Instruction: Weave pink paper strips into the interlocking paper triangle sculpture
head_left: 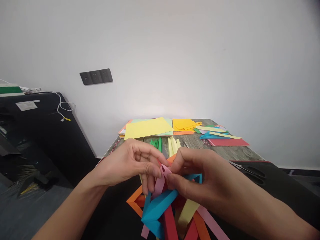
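My left hand (147,166) pinches a folded pink paper strip (159,187) between thumb and fingers. From the other side, my right hand (186,173) grips the same strip near its folded tip, thumb and forefinger pressed together. The pink strip belongs to a bundle of interlaced folded paper strips below my hands. In it I see a blue strip (157,208), an orange strip (136,200), a red strip (170,223) and a pale yellow strip (187,213). My hands cover the upper part of the bundle, and its lower part runs out of view.
Yellow paper sheets (147,128) lie at the table's back, beside orange-yellow paper pieces (185,124). Green strips (156,143) and cream strips (173,145) stand nearer. Blue strips (215,134) rest by a red sheet (228,142). Scissors (250,171) lie right, on a black mat (282,180).
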Tool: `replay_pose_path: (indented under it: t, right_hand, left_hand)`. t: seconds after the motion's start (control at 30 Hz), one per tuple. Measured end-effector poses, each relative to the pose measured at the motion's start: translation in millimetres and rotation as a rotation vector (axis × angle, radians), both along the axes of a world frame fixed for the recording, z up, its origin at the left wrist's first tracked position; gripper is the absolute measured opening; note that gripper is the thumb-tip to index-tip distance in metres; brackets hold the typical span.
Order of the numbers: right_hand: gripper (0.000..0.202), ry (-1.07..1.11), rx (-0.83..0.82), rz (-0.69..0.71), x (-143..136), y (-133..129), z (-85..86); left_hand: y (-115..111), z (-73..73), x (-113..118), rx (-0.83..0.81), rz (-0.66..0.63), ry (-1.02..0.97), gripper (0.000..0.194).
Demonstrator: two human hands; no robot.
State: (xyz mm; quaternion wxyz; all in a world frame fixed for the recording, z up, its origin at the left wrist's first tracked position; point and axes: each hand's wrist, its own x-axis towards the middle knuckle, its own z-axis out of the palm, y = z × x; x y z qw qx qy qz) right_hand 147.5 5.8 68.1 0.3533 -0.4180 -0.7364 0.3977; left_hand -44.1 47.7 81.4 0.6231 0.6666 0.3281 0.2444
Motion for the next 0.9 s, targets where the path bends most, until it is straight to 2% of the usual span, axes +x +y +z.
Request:
replay_pose_path:
  t: [0.1,0.3,0.53,0.9]
  right_hand:
    - [0.014,0.019,-0.002,0.032,1.3,0.2,-1.4]
    - [0.014,0.041,-0.025,0.060,3.4,0.4,-3.3]
    - [0.005,0.049,-0.050,0.106,5.6,5.3,-2.7]
    - [0.007,0.003,-0.078,0.075,6.1,3.9,-2.3]
  left_hand:
    - [0.8,-0.3,-1.7,0.003,-0.026,0.001,0.015]
    - [3.1,-1.8,-2.4,0.025,0.002,0.020,0.008]
    - [4.0,-3.1,-3.2,0.059,0.034,0.033,0.010]
    - [2.3,-1.4,-0.4,0.056,0.008,-0.012,0.007]
